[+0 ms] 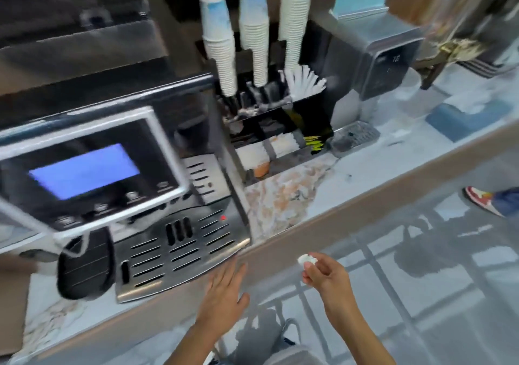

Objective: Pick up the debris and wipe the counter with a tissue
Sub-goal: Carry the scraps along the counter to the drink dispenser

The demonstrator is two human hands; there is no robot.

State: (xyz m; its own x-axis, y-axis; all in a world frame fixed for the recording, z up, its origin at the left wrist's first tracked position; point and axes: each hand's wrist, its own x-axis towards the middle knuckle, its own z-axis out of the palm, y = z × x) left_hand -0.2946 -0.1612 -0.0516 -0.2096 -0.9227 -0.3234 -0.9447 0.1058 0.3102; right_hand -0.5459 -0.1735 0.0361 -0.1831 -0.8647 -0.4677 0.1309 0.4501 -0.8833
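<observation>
Head view, right hand (325,273) pinching seemingly crumpled tissue (306,259), left hand (226,290) open

Motion blur smears the coffee machine (112,173), so its button labels can't be read. The small white wad (306,259) pinched in the right hand (325,276) is too blurred to identify. A shoe (480,199) is cut off at the right edge.

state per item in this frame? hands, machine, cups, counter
left hand: open, flat, empty, by the counter edge
right hand: fingers pinched on small white wad, off the counter
coffee machine: on, screen lit blue
paper cups: three upside-down stacks
counter: brownish stain right of the machine, not wiped
tissue box: tissue sticking out
</observation>
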